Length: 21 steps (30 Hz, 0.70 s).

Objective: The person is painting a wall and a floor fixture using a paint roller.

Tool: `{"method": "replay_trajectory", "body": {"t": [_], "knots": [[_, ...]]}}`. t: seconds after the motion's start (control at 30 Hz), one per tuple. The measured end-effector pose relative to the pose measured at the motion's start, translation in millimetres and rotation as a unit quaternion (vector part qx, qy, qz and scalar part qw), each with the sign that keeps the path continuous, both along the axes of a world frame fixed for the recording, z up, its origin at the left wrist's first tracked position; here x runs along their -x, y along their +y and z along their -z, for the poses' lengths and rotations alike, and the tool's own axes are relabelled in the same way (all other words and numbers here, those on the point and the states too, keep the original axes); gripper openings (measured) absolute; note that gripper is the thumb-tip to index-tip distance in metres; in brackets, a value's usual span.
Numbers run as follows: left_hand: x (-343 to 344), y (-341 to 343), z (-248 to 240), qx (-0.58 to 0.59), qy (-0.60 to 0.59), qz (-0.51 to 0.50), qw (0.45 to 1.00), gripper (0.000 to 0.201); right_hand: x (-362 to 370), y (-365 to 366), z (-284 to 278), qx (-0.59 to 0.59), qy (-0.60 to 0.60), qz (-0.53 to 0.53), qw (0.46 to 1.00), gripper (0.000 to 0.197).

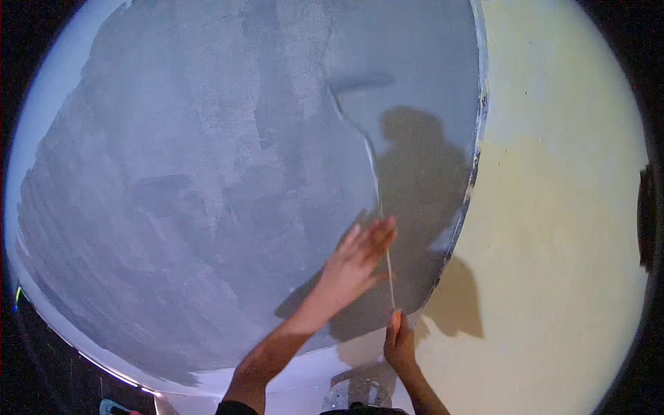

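A long-handled paint roller reaches up in front of a wall of patchy grey paint point(207, 138). Its roller head point(363, 84) is blurred and lies against the grey surface at the upper middle. From it a thin bent metal rod point(371, 162) runs down to an orange handle point(396, 321). My right hand point(400, 348) is closed round that handle at the lower right of centre. My left hand point(354, 261), slightly blurred, is raised beside the rod with its fingers stretched out; whether it touches the rod I cannot tell.
Right of a rough light edge strip point(478, 117) stands a pale yellow wall point(553, 228). A whitish band borders the grey at left and bottom. Shadows fall across both walls. A speckled pale shape point(360, 393) shows at the bottom, and a light-blue-edged object point(111, 407) at the lower left.
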State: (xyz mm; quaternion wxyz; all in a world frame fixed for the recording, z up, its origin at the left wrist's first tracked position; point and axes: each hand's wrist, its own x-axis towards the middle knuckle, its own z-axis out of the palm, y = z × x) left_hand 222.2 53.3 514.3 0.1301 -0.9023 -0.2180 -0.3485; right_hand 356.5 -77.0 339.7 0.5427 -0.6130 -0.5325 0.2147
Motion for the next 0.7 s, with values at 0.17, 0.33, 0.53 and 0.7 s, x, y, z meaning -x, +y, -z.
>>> {"method": "replay_trajectory", "body": {"t": [0.17,0.33,0.53,0.7], "knots": [[4,-6,-3,0.037,0.000,0.007,0.999,0.088,8,-10,-19,0.022,-0.012,0.001,1.000,0.043],[9,6,-92,-0.055,-0.047,-0.009,0.997,0.089,16,20,-90,-0.057,0.024,-0.034,0.997,0.044],[0,2,11,0.065,-0.038,0.063,0.995,0.090,10,2,5,0.027,0.003,-0.007,1.000,0.044],[-6,25,-50,0.011,-0.080,0.066,0.994,0.089,4,26,-58,-0.026,0.050,-0.049,0.997,0.045]]}}
